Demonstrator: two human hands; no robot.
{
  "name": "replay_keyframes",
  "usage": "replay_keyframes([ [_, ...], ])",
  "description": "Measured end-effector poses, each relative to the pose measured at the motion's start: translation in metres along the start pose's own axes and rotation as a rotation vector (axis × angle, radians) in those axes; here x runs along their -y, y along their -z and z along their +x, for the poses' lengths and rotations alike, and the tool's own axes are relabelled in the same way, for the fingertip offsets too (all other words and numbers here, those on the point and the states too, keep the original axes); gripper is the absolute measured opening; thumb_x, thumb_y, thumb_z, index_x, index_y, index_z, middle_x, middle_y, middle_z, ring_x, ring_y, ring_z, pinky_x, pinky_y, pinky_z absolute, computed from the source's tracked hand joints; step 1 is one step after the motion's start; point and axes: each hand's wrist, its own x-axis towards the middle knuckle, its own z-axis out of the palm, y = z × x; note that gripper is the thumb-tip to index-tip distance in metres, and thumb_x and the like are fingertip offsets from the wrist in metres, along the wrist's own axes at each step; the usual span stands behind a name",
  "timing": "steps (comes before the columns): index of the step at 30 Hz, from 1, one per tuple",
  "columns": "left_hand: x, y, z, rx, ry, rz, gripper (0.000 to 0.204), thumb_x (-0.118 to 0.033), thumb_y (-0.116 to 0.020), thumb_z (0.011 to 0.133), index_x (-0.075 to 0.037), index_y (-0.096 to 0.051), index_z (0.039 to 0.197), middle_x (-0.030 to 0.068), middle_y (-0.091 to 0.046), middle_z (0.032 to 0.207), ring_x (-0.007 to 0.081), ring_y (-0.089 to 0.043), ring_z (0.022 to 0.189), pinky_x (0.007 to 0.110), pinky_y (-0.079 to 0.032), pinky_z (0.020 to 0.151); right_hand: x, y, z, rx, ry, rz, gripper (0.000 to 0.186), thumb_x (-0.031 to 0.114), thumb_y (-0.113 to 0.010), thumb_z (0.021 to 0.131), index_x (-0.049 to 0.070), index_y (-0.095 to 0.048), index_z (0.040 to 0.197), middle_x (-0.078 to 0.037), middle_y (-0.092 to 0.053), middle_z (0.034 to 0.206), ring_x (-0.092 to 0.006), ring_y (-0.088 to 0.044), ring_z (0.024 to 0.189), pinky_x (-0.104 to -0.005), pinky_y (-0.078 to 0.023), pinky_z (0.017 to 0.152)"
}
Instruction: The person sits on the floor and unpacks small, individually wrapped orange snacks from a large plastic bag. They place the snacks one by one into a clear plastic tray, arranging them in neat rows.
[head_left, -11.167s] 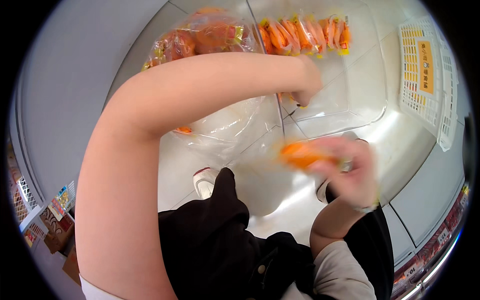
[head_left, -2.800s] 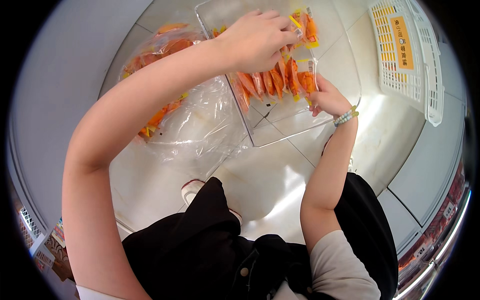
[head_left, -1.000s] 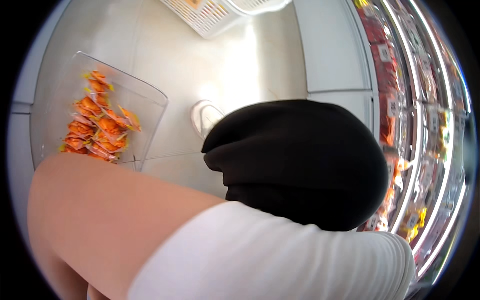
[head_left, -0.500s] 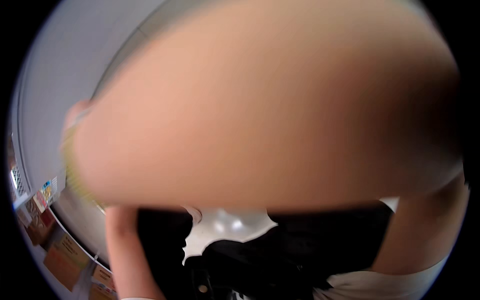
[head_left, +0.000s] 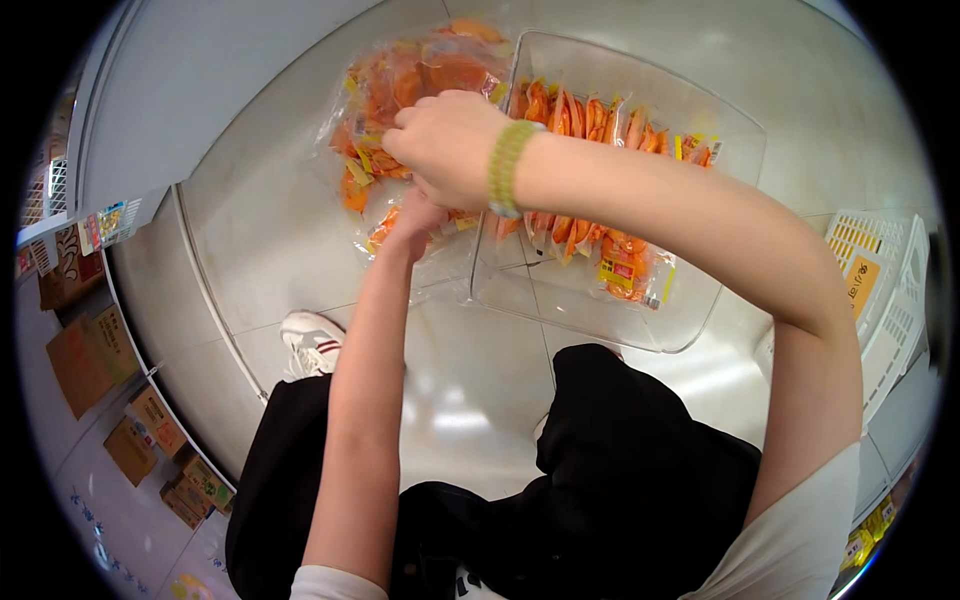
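Note:
A large clear plastic bag (head_left: 350, 110) full of sealed packets of orange food (head_left: 405, 75) lies on the floor ahead of me. Above it, my right hand (head_left: 450, 140) reaches across to the left with its fingers curled downward; a yellow-green woven band circles that wrist. My left hand (head_left: 418, 222) is tucked just below and partly behind the right one, looking closed at the bag's near side. What either set of fingertips grips is hidden. To the right stands a clear plastic bin (head_left: 700, 310), holding rows of similar orange packets (head_left: 625, 265) under my right forearm.
A white slotted basket (head_left: 875, 290) with an orange label stands at the far right. Along the left run a grey cabinet panel (head_left: 230, 70) and a shelf edge, with small cardboard boxes (head_left: 155, 420) beyond. My white shoe (head_left: 312, 342) is on the tiled floor (head_left: 450, 370).
My right forearm, which blocked most of the view, has dropped away from the camera. Both hands are now at the bag, and the bin and packets have come into sight.

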Motion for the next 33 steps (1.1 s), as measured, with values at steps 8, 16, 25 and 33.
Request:
replay_keyframes([
  [8,-0.022,-0.010,-0.066,-0.485,-0.396,-0.053,0.029,-0.010,-0.073,0.080,0.001,-0.062,0.105,0.0056,-0.066,0.093,0.0111,-0.061,0.082,0.027,-0.051,0.073,0.000,0.017,0.019,0.028,-0.105,0.147,0.020,0.010,-0.055,0.075,0.000,-0.060,0.092,-0.016,-0.064,0.085,-0.0335,-0.064,0.080,-0.0436,-0.052,0.068],
  [16,-0.047,-0.058,-0.186,-0.419,-0.796,-0.158,0.029,-0.003,-0.066,0.085,0.004,-0.052,0.110,0.0099,-0.061,0.104,0.0146,-0.061,0.091,0.029,-0.051,0.082,-0.019,0.065,-0.065,0.054,-0.225,0.405,0.020,0.007,-0.048,0.074,-0.005,-0.062,0.082,-0.021,-0.064,0.075,-0.0371,-0.062,0.075,-0.0444,-0.050,0.071],
  [25,-0.027,-0.198,-0.180,0.195,-0.391,-0.314,0.033,0.000,-0.061,0.087,0.003,-0.047,0.116,0.0086,-0.058,0.110,0.0140,-0.058,0.100,0.027,-0.048,0.087,-0.036,0.080,-0.152,0.738,-0.515,0.522,0.040,0.032,-0.061,0.079,-0.004,-0.065,0.095,-0.018,-0.066,0.084,-0.0294,-0.064,0.079,-0.0406,-0.050,0.071],
  [33,-0.039,-0.203,-0.146,0.387,-0.742,-0.106,0.045,-0.001,-0.065,0.077,0.000,-0.045,0.117,0.0090,-0.054,0.116,0.0176,-0.055,0.106,0.035,-0.047,0.091,-0.057,0.119,-0.173,0.804,-0.396,0.510,0.046,0.028,-0.082,0.066,0.000,-0.067,0.100,-0.005,-0.065,0.073,-0.0131,-0.061,0.070,-0.0262,-0.049,0.063],
])
